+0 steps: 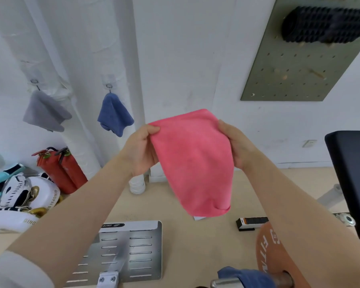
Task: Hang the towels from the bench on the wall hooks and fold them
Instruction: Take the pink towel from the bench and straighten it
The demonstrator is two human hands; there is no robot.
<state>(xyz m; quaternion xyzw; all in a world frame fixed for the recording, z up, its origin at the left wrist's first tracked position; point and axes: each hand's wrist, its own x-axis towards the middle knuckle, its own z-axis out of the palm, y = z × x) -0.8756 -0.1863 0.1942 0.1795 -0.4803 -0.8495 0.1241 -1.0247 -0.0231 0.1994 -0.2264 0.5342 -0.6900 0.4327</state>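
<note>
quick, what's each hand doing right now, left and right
Left hand: closed, pinching the upper left edge of the pink towel.
Right hand: closed, gripping the same towel's upper right edge.

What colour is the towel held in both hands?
Pink towel, plain with no pattern; seen in the head view.

A pink towel (pixel 192 163) is held up in the air, pinched at its upper left edge by the left hand (pixel 140 149) and gripped along its upper right edge by the right hand (pixel 236 145). Behind it on the wall, a grey towel (pixel 46 112) and a blue towel (pixel 114 115) are hung on two hooks. A black table (pixel 353 173) is seen at the right.
</note>
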